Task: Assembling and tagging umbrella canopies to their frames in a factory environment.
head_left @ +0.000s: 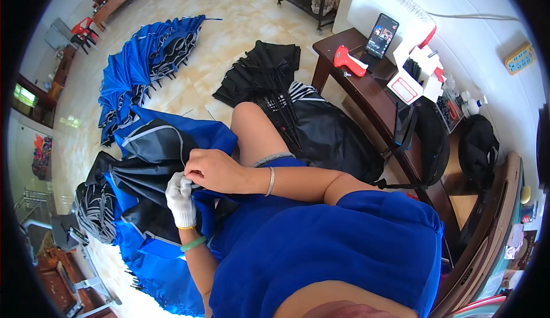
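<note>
Blue and black umbrella fabric point(157, 146) with grey edging lies spread across my lap. My left hand point(181, 198), in a white knitted glove, is closed on a gathered part of this fabric. Right against it, my bare right hand point(209, 166) is closed in a pinch, its fingertips meeting the gloved ones. Whatever sits between the right fingertips is too small and covered to make out. A strand of grey edging runs down over the dark cloth to the right hand.
A fanned row of blue umbrellas point(129, 66) lies on the tiled floor, with black umbrellas point(258, 72) beyond my knee. On the brown wooden table point(366, 92) at right are a red-and-white glue gun point(349, 61), a propped phone point(381, 34) and white boxes. Black bags point(432, 143) hang beside it.
</note>
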`<state>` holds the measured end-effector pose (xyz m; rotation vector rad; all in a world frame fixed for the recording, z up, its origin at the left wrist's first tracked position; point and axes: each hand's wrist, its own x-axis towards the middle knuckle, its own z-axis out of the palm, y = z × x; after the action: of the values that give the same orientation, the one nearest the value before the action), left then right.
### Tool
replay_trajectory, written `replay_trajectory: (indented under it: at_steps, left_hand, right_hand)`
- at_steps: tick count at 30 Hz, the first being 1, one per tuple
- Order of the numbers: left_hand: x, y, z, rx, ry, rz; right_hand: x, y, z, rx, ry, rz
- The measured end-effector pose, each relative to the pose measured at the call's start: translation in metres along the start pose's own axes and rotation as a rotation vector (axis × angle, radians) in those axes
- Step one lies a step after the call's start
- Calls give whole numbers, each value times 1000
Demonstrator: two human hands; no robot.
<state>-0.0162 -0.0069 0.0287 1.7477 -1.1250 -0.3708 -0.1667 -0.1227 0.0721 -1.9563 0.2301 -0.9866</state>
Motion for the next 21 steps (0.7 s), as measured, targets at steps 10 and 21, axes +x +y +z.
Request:
replay_trajectory:
  at_steps: [10, 21]
  left_hand:
    - [-2, 2, 4, 144, -17, 19]
    - [0, 6, 4, 169, -72, 71]
  right_hand:
    - [4, 6, -11, -155, 15, -75]
    - [2, 9, -14, -74, -48, -56]
